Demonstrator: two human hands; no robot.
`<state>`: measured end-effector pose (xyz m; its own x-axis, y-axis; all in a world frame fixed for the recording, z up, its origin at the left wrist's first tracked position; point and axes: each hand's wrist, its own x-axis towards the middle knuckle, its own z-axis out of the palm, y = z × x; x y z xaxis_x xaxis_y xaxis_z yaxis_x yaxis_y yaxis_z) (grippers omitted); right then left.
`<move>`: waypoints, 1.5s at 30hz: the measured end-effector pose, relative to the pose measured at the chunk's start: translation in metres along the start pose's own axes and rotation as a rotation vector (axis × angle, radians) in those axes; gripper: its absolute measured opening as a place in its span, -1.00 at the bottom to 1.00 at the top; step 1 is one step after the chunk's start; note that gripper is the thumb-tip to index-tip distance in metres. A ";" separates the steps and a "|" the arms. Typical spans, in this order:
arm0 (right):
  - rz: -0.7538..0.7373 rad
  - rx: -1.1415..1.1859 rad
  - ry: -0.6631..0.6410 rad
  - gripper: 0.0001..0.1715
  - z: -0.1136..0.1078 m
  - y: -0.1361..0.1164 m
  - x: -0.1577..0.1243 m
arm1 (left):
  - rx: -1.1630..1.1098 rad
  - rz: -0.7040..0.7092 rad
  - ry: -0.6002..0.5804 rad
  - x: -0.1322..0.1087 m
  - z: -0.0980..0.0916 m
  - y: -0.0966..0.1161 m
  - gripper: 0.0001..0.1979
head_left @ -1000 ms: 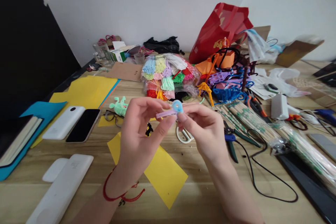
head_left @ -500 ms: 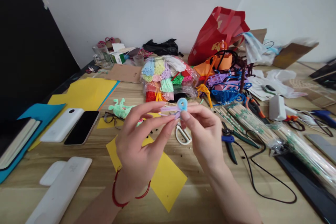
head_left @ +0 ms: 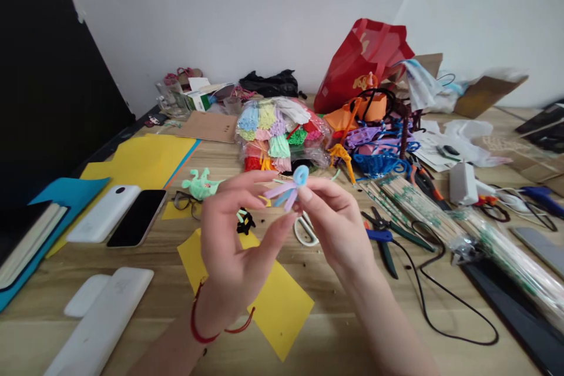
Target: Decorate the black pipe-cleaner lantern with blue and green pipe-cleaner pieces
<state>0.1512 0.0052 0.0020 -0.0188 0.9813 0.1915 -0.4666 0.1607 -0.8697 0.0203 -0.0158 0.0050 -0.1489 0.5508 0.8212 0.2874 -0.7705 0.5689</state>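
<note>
Between the thumb and fingers of my right hand (head_left: 337,220) is a small pipe cleaner piece (head_left: 301,175), with a blue coil on top and lilac and blue strands fanning out to the left. My left hand (head_left: 240,241), a red cord bracelet on its wrist, is held around those strands with fingers and thumb apart. Whether its thumb touches a strand I cannot tell. Below the hands lie a yellow paper sheet (head_left: 282,305) and white-handled scissors (head_left: 306,232), partly covered by my right hand. A mint-green pipe cleaner figure (head_left: 200,184) lies beyond my left hand.
A bag of coloured pipe cleaner bundles (head_left: 279,135) lies at the back, beside a red bag (head_left: 365,64). Pliers (head_left: 383,235), a black cable (head_left: 427,311) and wrapped sticks (head_left: 423,211) are at right. At left are a phone (head_left: 137,217) and a white power bank (head_left: 104,213).
My left fingers have come off the strands and spread. The strands now fan out downward to the left, while my right hand keeps its pinch and has shifted slightly left.
</note>
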 end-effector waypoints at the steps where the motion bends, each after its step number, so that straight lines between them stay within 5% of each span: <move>1: -0.022 -0.009 -0.034 -0.86 0.000 0.000 0.001 | -0.084 -0.073 0.010 0.001 0.000 0.001 -0.71; 5: -0.066 -0.012 -0.157 -0.92 -0.001 0.002 0.001 | 0.008 -0.088 -0.029 0.004 -0.008 0.003 -0.67; 12: -0.130 -0.042 -0.226 -0.74 -0.001 0.002 -0.003 | 0.530 0.521 -0.268 0.001 -0.038 0.008 -0.71; 18: -0.338 -0.139 -0.247 -0.72 0.003 -0.006 -0.011 | 0.553 0.704 -0.167 -0.003 -0.036 0.004 -0.86; 20: -0.368 -0.158 -0.244 -0.72 0.004 -0.008 -0.014 | 0.536 0.679 -0.168 -0.005 -0.037 0.010 -0.87; 23: -0.402 -0.172 -0.253 -0.74 0.005 -0.011 -0.016 | 0.551 0.316 -0.414 -0.008 -0.046 0.029 -0.72; 25: -0.434 -0.183 -0.276 -0.72 0.005 -0.012 -0.016 | 0.524 0.248 -0.459 -0.008 -0.052 0.041 -0.64; 30: -0.462 -0.195 -0.290 -0.69 0.006 -0.012 -0.016 | 0.523 0.284 -0.460 -0.005 -0.053 0.043 -0.63; 34: -0.474 -0.269 -0.195 -0.68 0.005 -0.011 -0.018 | 0.450 0.423 -0.295 -0.008 -0.048 0.023 -0.69; 39: -0.514 -0.404 -0.109 -0.65 0.005 -0.010 -0.023 | 0.418 0.376 -0.357 -0.004 -0.047 0.009 -0.71; 45: -0.634 -0.501 -0.087 -0.60 0.004 -0.004 -0.021 | 0.384 0.317 -0.283 0.004 -0.035 0.012 -0.62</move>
<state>0.1497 -0.0163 0.0035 0.0382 0.6794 0.7328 0.0391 0.7317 -0.6805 -0.0100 -0.0335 0.0168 0.2442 0.4169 0.8755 0.6078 -0.7693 0.1968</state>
